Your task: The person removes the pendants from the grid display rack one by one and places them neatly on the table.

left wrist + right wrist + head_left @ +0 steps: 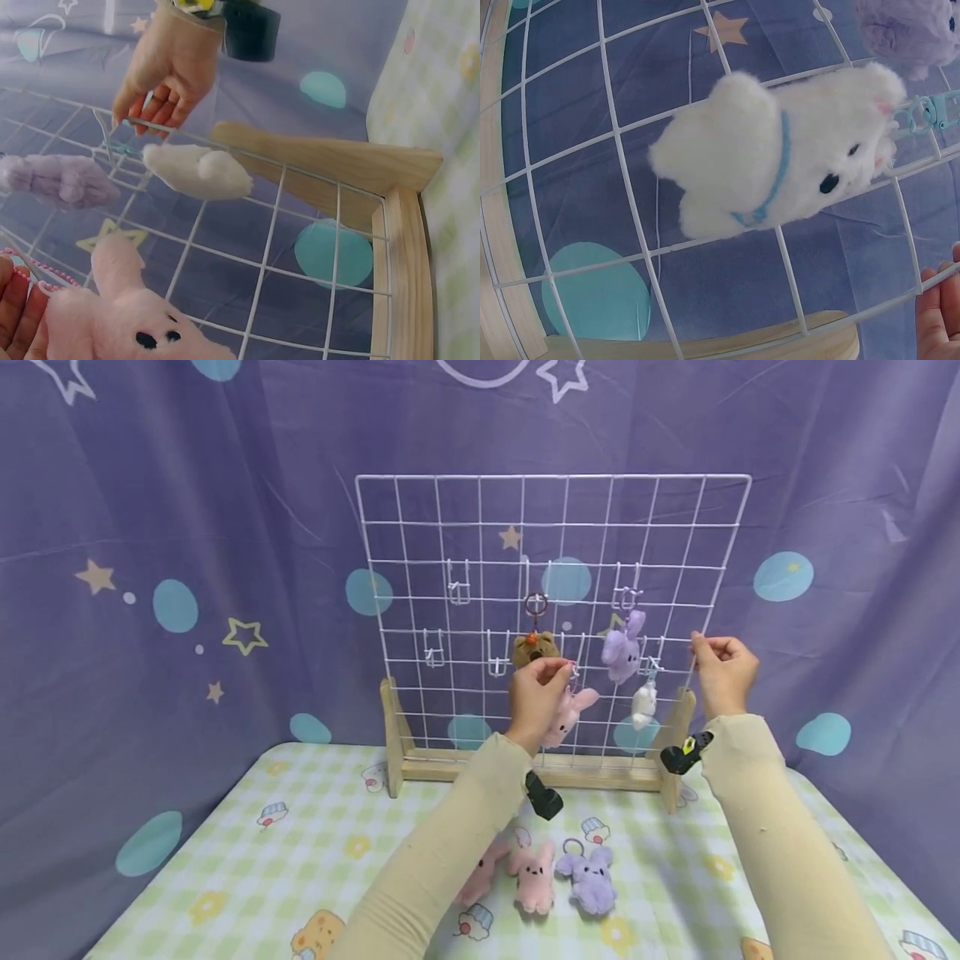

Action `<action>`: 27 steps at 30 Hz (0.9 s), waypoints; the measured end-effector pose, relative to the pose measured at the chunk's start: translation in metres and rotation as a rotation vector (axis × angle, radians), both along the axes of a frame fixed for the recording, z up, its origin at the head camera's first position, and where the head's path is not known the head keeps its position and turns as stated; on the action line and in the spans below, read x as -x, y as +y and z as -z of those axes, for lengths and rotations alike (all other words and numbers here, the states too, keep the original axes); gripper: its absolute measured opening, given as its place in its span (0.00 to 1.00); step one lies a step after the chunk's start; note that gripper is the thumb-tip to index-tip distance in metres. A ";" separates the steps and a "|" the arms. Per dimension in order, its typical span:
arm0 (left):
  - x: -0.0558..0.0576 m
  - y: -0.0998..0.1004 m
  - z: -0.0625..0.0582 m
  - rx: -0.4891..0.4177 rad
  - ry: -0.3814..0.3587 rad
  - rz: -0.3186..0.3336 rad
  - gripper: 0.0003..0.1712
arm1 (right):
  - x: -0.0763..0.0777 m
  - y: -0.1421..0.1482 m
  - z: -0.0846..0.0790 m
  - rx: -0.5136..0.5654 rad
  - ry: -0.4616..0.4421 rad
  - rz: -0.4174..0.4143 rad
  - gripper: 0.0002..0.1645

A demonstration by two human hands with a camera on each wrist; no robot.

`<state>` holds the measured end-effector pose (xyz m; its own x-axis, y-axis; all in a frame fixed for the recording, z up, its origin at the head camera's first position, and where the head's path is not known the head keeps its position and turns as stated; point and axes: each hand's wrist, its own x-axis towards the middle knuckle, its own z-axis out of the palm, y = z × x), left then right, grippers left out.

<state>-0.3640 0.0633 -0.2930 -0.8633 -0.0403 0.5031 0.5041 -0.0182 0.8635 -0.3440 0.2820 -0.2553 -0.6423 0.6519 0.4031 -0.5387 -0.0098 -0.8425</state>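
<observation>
My left hand (537,700) pinches the pink bead chain of a pink plush bunny keychain (564,723) in front of a hook on the white wire grid rack (480,524). In the left wrist view, the bunny (142,319) hangs beside those fingertips. At the rack's right edge, my right hand (725,675) grips the side wire. Near it hangs a white plush bear keychain (780,154) with a blue collar. A purple plush bunny keychain (622,652) hangs above the white one. Behind my left hand a brown plush bear (534,647) is partly hidden.
Vacant hooks (459,593) sit on the rack's left half. Wooden feet (396,735) hold the rack on a checkered tablecloth (315,852). In front lie a pink plush bunny (535,881), a purple plush bunny (592,883) and another pink plush (480,875) partly behind my left sleeve.
</observation>
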 end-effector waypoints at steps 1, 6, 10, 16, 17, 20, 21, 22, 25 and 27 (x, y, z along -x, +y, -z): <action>-0.001 -0.001 -0.001 -0.003 -0.002 0.002 0.06 | -0.001 -0.001 0.000 -0.001 -0.005 -0.004 0.13; -0.007 -0.003 -0.004 -0.021 0.001 -0.004 0.05 | 0.002 0.000 0.000 0.018 0.015 -0.031 0.12; -0.012 -0.005 -0.006 -0.042 0.003 0.015 0.05 | 0.005 0.002 0.001 0.015 0.035 -0.031 0.13; -0.023 -0.014 -0.007 -0.060 -0.009 0.085 0.07 | 0.004 0.002 0.004 0.009 0.020 -0.016 0.12; -0.025 -0.016 -0.007 -0.063 -0.015 0.095 0.07 | 0.004 0.003 0.004 0.007 0.022 -0.017 0.12; -0.030 -0.023 -0.006 -0.067 -0.044 0.127 0.08 | 0.005 0.003 0.004 0.005 0.028 -0.024 0.12; -0.032 -0.026 -0.006 -0.065 -0.053 0.135 0.08 | 0.006 0.003 0.003 0.006 0.030 -0.027 0.12; -0.033 -0.028 -0.005 -0.062 -0.060 0.143 0.09 | 0.007 0.003 0.003 0.002 0.028 -0.028 0.12; -0.038 -0.037 -0.001 -0.056 -0.067 0.172 0.09 | 0.007 0.004 0.002 0.001 0.026 -0.031 0.12; -0.040 -0.043 0.002 -0.055 -0.057 0.179 0.10 | 0.007 0.003 0.002 0.000 0.025 -0.029 0.12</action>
<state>-0.3235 0.0202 -0.2948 -0.8860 0.0906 0.4547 0.4391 -0.1510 0.8857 -0.3512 0.2854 -0.2571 -0.6508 0.6331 0.4191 -0.5589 -0.0259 -0.8288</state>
